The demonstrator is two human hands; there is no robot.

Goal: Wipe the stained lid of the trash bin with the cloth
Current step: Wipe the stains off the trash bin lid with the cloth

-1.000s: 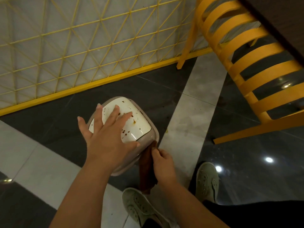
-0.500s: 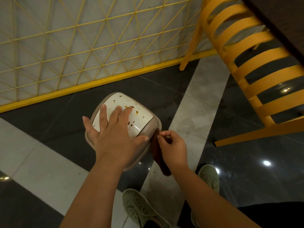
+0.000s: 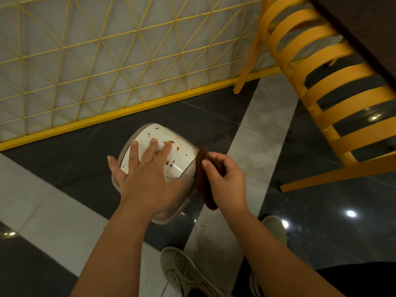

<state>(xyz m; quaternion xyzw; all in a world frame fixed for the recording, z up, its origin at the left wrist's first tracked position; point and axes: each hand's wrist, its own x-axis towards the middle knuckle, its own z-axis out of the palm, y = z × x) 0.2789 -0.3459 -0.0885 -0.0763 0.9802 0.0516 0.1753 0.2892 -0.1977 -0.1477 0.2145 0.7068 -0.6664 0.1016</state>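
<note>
lid [image 3: 154,144] stained, left hand [image 3: 145,176] flat | right hand [image 3: 225,183] pinches cloth [image 3: 202,168]

This looks like a café or canteen dining area. The floor [image 3: 321,221] is polished dark and pale grey stone tile, glossy enough to mirror ceiling lights. A yellow slatted wooden chair [image 3: 334,103] stands beside the edge of a dark brown tabletop [image 3: 364,28], and a yellow wire-lattice partition [image 3: 96,61] with a yellow base rail lines the wall.
</note>
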